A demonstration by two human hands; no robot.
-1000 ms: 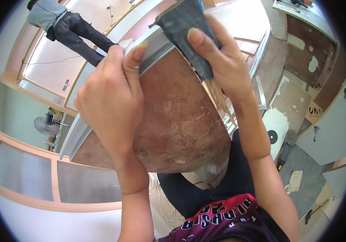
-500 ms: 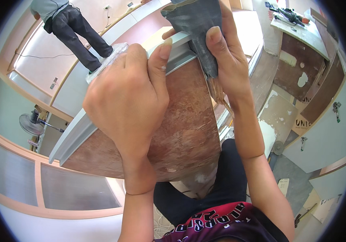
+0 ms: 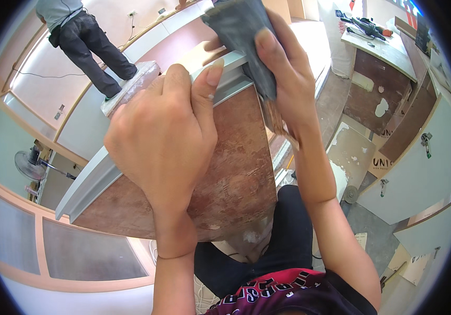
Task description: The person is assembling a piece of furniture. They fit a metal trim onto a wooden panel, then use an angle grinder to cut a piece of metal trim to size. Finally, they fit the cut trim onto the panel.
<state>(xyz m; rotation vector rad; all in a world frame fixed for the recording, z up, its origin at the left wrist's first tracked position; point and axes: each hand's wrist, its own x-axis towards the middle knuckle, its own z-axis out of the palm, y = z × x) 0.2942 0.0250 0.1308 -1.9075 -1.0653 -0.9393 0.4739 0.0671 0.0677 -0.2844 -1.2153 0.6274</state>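
Observation:
My left hand (image 3: 159, 131) is closed over a pale grey grooved moulding strip (image 3: 91, 178), its thumb along the top edge. The strip lies across a worn reddish-brown board (image 3: 236, 157). My right hand (image 3: 291, 79) grips a dark grey sheet that looks like sandpaper (image 3: 241, 39), thumb flat on its face. The sheet lies against the strip's right end, and my right fingers are partly hidden behind it. Below the sheet, splintered bare wood (image 3: 273, 118) shows at the board's right edge, near my right wrist.
Another person (image 3: 86, 42) stands on a whitish plank (image 3: 133, 86) at the far left. A fan (image 3: 28, 163) is at the left. A bench (image 3: 388, 52) with a power tool (image 3: 367, 27) stands at the far right. Pale door panels (image 3: 420, 163) with hinges are on the right.
My right hand and the grey sheet have slid a little upward and left against the strip's end. My left hand keeps its hold. The whole view has shifted slightly.

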